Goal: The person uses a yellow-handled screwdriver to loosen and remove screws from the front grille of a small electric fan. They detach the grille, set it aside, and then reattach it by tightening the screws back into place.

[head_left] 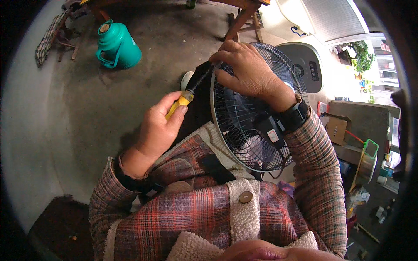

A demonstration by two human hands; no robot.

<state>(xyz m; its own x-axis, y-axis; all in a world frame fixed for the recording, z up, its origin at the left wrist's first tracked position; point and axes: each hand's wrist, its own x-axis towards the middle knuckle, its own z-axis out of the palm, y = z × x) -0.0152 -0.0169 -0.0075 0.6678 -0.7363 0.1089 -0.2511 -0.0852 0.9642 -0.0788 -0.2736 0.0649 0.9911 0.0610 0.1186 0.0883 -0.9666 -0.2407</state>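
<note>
In my left hand (159,126) is a screwdriver with a yellow handle (179,103), the fingers wrapped round it. Its dark shaft slants up and right to the rim of an electric fan's wire guard (214,111). At that rim, close to the shaft's end, the thumb and fingers of my right hand (246,67) are closed on the guard's edge. The screwdriver's tip and whatever it touches are hidden by these fingers. The fan lies against my lap, its round cage tilted, with dark blades and a motor showing through the wires.
The fan's grey base (300,65) with buttons lies beyond the cage. A green thermos jug (119,45) stands on the concrete floor at far left, near a wooden table (174,2). At right are a cardboard box (337,129) and a green-framed net (371,148) among clutter.
</note>
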